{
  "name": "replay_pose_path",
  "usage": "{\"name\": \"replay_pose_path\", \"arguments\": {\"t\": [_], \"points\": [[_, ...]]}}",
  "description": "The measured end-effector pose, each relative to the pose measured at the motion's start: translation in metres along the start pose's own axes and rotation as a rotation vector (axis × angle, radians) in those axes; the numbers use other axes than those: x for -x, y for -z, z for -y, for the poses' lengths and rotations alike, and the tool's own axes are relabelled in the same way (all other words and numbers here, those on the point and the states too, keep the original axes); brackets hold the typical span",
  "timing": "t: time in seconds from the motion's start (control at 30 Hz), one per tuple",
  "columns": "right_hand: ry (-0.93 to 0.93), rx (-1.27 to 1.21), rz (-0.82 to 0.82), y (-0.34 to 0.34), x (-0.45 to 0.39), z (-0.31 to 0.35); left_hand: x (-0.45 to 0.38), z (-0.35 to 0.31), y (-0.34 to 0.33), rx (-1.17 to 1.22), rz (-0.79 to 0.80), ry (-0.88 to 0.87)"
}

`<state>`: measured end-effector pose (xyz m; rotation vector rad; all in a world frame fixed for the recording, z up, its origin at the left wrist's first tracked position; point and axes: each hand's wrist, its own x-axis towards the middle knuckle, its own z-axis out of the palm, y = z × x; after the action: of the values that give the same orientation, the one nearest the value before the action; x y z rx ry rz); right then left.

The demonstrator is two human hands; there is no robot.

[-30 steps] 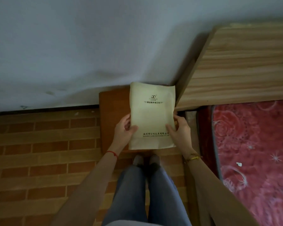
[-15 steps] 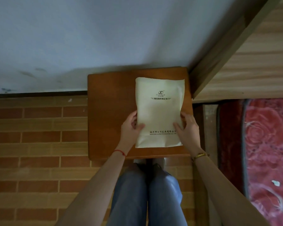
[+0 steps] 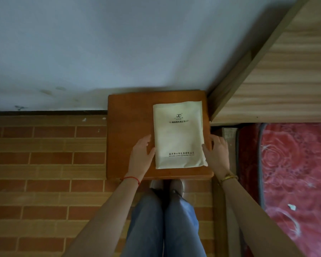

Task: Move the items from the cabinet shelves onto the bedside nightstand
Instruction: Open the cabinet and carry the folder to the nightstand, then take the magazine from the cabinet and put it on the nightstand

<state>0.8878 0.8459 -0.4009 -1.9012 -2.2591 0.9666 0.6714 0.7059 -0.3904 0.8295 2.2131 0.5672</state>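
A cream cloth pouch (image 3: 179, 135) with dark printed text lies flat on the right half of the reddish-brown wooden nightstand (image 3: 130, 130). My left hand (image 3: 142, 154) rests on the nightstand top at the pouch's lower left edge, fingers spread, thumb touching the edge. My right hand (image 3: 216, 153) sits at the pouch's lower right edge, fingers apart, fingertips just touching it. Neither hand grips the pouch.
A pale wall (image 3: 119, 43) runs behind the nightstand. The light wooden headboard (image 3: 285, 80) stands to the right, above a red patterned bedspread (image 3: 295, 173). Brick-pattern flooring (image 3: 44, 173) lies to the left. My legs and shoes (image 3: 165, 219) are just in front of the nightstand.
The pouch went from held above the nightstand to lying flat on its top. Both hands let go and now rest open beside its lower edges.
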Motion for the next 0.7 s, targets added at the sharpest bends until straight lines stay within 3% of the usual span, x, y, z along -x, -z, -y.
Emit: {"name": "replay_pose_path", "arguments": {"t": [0.3,0.7], "points": [[0.289,0.049,-0.183,0.149,0.110,0.069,0.102,-0.087,0.133,-0.310,-0.148,-0.466],[0.315,-0.058,-0.334,0.238,0.223,0.081,0.197,-0.147,0.190,-0.328,-0.186,-0.630]]}}
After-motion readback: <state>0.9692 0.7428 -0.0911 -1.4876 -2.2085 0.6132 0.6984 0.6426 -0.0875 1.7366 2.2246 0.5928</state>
